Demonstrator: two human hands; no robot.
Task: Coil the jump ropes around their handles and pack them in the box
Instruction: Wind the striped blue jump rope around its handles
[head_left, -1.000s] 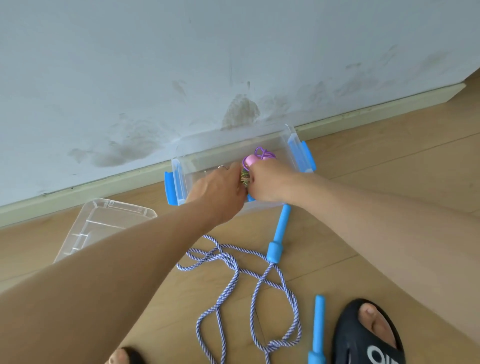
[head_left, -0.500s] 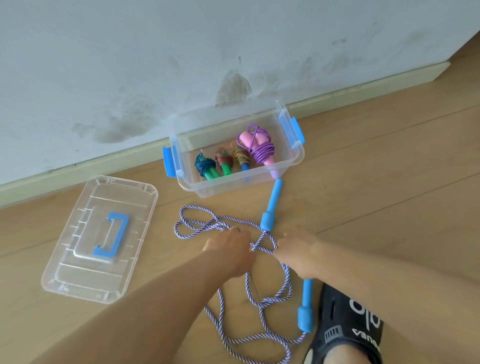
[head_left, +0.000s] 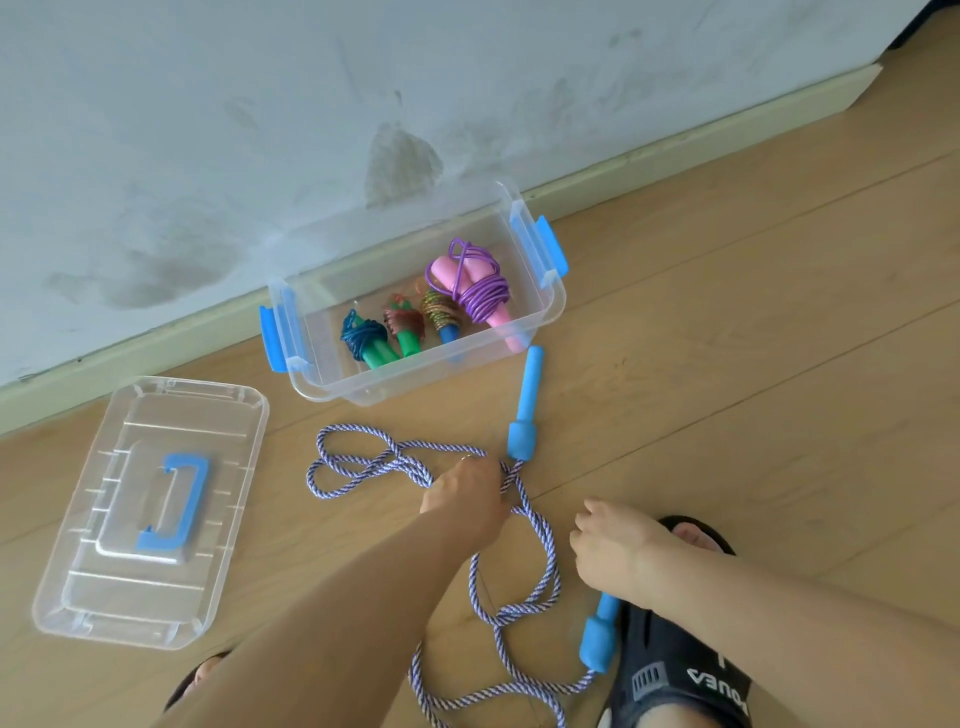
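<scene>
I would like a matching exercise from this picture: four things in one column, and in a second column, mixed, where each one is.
Things:
1. pink-handled rope
2. lid
3. striped rope
4. left hand

Places:
A. flat on the floor, left of the box
B. loose on the floor, in front of the box
C. coiled, inside the box
D. on the striped rope, near one blue handle

Pairs: 1-C, 2-A, 3-B, 4-D

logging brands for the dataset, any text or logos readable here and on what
"VENOd": white letters as they appear, upside down to the camera, on the black slipper; the end runs off, so the brand is uncertain.
No print shows on the clear box, its lid, or the blue rope handles.
</scene>
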